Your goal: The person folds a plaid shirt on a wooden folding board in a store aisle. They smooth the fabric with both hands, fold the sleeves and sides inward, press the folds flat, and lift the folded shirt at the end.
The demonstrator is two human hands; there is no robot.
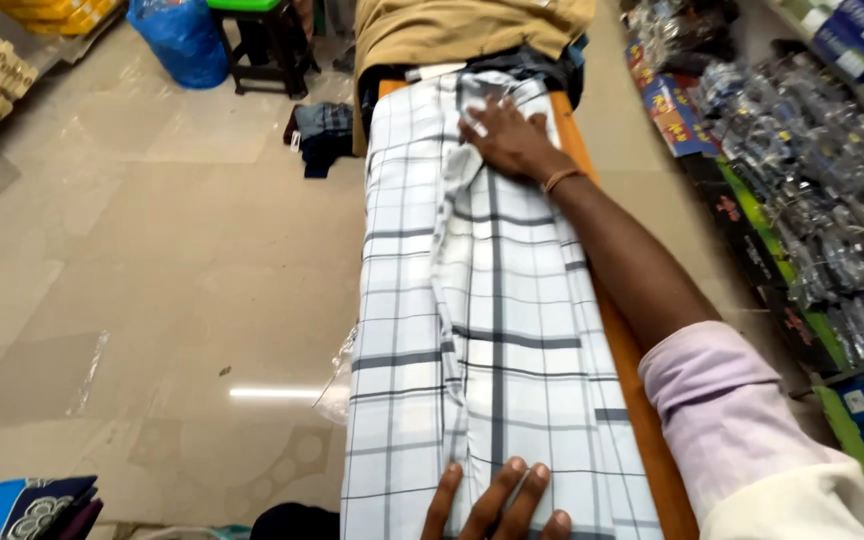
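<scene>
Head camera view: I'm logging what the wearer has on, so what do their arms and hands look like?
The right hand is bare, with a thin orange band at the wrist and a pale pink sleeve rolled above the elbow. The left hand is bare; only its fingers show, no sleeve visible.

Both hands lie flat, left (497, 500) near, right (507, 140) stretched far forward.

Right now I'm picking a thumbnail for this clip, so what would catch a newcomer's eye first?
First comes the long white checked cloth with dark lines, spread along an orange board down the middle. The right hand lies flat on its far end, the left hand presses its near edge. To the right, shelves hold shiny plastic-wrapped packets.
</scene>
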